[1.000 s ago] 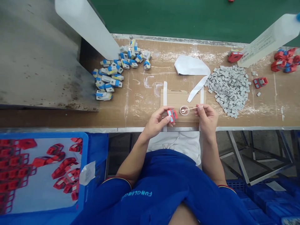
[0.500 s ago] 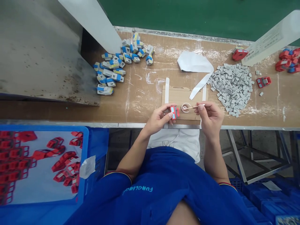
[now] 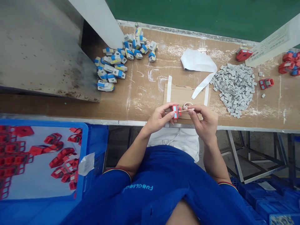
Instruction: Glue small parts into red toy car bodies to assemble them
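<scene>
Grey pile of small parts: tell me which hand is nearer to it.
Right. The right hand, pinching a thin stick, lies left of the grey pile of small parts and toward the table's front edge; the left hand, holding a red piece, lies farther left.

I log one royal-blue short-sleeved shirt, sleeve hems edged with a thin yellow-and-red stripe, pale teal block lettering across the chest, and a white fabric layer at the lap.
</scene>
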{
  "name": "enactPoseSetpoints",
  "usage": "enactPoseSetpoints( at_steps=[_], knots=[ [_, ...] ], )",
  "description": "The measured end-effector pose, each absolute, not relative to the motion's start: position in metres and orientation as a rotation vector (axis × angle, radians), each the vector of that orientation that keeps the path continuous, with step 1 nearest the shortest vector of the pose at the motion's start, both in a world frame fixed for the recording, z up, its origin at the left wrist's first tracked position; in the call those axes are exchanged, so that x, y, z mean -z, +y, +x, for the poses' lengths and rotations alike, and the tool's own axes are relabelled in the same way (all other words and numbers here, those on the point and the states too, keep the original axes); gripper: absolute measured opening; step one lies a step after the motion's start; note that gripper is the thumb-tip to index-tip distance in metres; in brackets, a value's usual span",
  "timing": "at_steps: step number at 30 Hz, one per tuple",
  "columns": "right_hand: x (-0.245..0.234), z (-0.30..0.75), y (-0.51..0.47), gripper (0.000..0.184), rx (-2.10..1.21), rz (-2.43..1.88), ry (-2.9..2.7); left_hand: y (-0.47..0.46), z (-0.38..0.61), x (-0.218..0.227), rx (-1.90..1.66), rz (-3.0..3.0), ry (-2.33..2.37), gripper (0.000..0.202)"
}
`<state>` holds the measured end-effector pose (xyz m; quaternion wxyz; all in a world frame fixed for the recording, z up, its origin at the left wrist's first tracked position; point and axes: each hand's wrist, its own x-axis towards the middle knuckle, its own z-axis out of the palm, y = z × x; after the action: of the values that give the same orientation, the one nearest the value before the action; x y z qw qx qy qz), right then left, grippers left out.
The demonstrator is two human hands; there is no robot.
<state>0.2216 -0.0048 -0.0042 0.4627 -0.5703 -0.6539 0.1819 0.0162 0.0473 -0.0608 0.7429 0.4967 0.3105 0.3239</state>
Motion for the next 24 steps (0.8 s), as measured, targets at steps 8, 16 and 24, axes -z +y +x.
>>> enactPoseSetpoints(
  at_steps=[8, 16, 24],
  knots=[
    [0.0049, 0.2185, -0.0046, 0.014, -0.400, -1.398, -1.678, 0.0487, 0.0158, 0.0608, -0.700, 1.096, 0.678, 0.053],
    [-0.0028, 0.2201, -0.0022, 0.012, -0.369, -1.371, -1.816, 0.0473, 0.0175, 0.0621, -0.700, 1.095, 0.681, 0.054],
    [-0.0024, 0.2192, 0.0012, 0.015, -0.359, -1.326, -1.851, 0.0473, 0.0174, 0.0643, -0.722, 1.084, 0.654, 0.050]
  ],
)
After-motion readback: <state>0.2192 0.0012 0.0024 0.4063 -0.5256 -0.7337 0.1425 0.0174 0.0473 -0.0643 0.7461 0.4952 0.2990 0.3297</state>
